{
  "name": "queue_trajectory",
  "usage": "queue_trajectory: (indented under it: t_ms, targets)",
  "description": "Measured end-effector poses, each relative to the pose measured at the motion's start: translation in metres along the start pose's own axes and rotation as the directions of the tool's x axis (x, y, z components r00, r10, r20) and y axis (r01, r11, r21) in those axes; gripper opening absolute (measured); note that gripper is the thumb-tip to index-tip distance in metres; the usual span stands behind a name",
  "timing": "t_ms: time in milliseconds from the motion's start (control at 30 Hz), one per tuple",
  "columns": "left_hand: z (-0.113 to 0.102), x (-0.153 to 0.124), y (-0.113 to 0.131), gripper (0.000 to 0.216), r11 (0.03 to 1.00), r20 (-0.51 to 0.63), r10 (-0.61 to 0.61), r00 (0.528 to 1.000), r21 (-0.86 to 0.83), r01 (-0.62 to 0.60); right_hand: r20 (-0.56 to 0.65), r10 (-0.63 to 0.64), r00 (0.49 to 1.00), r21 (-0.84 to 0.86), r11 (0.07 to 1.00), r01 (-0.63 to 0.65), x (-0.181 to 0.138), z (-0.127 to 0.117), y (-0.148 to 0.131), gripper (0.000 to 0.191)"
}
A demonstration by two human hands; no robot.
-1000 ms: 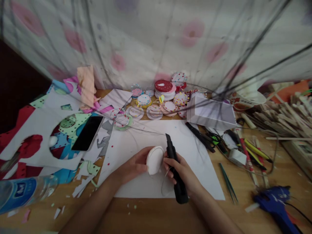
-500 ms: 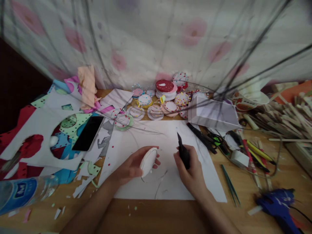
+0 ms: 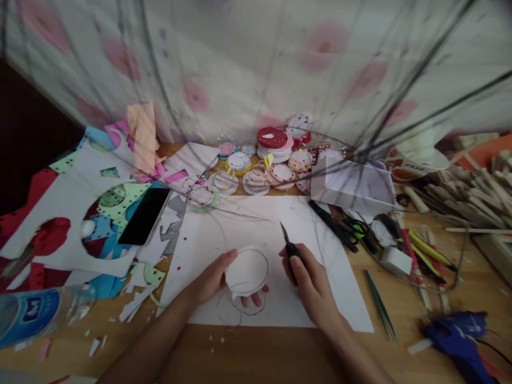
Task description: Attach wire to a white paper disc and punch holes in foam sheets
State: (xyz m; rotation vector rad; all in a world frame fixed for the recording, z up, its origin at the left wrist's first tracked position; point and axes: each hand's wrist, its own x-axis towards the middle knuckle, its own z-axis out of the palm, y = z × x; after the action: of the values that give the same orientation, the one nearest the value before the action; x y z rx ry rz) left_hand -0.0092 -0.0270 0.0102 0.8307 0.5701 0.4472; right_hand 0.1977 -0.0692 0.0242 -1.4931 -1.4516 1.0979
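Disc [image 3: 247, 273], white & round w/ a thin raised rim, is in my L hand [image 3: 214, 278], mid-scene over a smooth white sheet [image 3: 288, 314]: thumb on its left edge, fingers loosely spread behind & below, tips showing past its near side. Thin dark loops [image 3: 240, 316] beneath it; wire or thread, can't tell. R hand [image 3: 315, 285] is curled firmly round a black cutter [image 3: 293, 250], pointed blade aimed far-left, apart from disc. Wood-grain table [image 3: 248, 352] under all. Far side: small round dotted ornaments [image 3: 256, 182]; far right, white box [image 3: 346, 197], black scissors [image 3: 334, 226] just near of it. Right: slim green tweezers [image 3: 378, 298], blue glue gun [image 3: 456, 330], heap of flat wooden sticks [image 3: 460, 189]. Left: glossy phone [image 3: 146, 216], clear plastic bottle [image 3: 40, 312], cut-out scraps [image 3: 24, 234]. Dark blurry strands [image 3: 480, 90] cross the far view, partly over box.
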Motion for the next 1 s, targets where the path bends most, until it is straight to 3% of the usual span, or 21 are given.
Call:
queue_trajectory:
  t_ms: [167, 367, 567, 700, 1000]
  targets:
    - [-0.001, 0.000, -0.005, 0.071, 0.995, -0.042, -0.100, 0.994, -0.022, 0.099, 0.030, -0.011, 0.999, 0.020, 1.000, 0.011, 0.002, 0.001, -0.005, 0.022]
    - [0.000, -0.002, -0.008, 0.043, 0.992, -0.276, -0.094, 0.957, 0.050, 0.112, 0.131, 0.112, 0.985, 0.087, 0.989, -0.124, 0.006, 0.008, -0.008, 0.020]
    - [0.001, 0.001, -0.005, 0.048, 0.998, -0.327, -0.036, 0.944, 0.029, 0.048, 0.140, 0.272, 0.952, 0.256, 0.919, -0.301, 0.004, 0.010, -0.007, 0.029]
    - [0.000, 0.000, 0.003, 0.035, 0.999, -0.329, 0.017, 0.944, 0.050, -0.001, 0.071, 0.302, 0.951, 0.350, 0.885, -0.307, 0.004, 0.010, -0.005, 0.032]
    - [0.000, -0.002, 0.004, 0.018, 0.991, -0.338, 0.087, 0.937, 0.126, -0.047, 0.036, 0.286, 0.958, 0.338, 0.898, -0.281, 0.004, 0.009, -0.008, 0.032]
